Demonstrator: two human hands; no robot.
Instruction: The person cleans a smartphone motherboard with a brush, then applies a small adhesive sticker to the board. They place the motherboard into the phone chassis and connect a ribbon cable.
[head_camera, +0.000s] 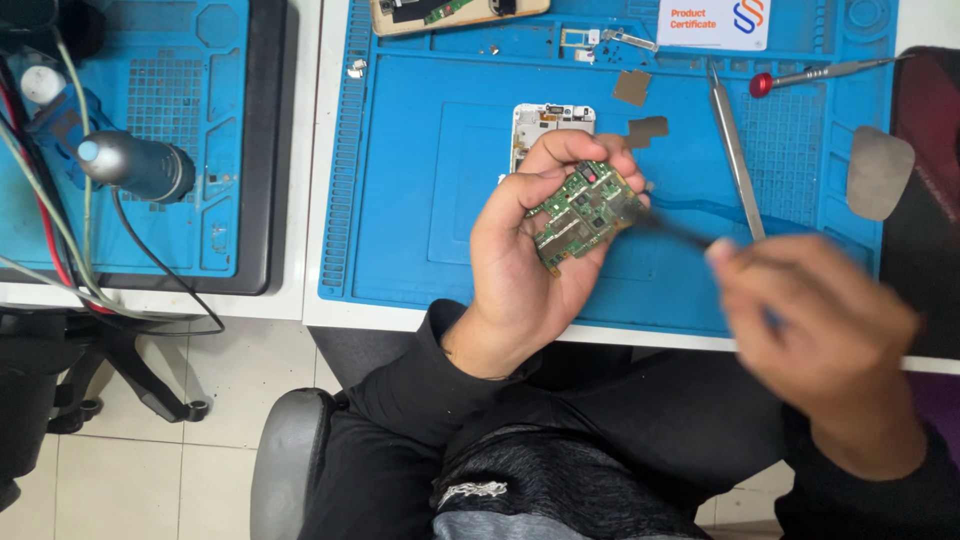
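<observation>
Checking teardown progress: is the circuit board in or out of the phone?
Out: the left hand holds the circuit board above the mat.

There is only one view, coming from the camera worn on the person's head. It is looking almost straight down, facing the near edge of the worktop (315, 312) and the blue mat (420, 220) on it. It is sitting close, so the person's lap and the chair (285, 460) are filling the bottom of the view, with floor tiles showing at lower left.

Bare hands, long black sleeves, dark trousers
</observation>
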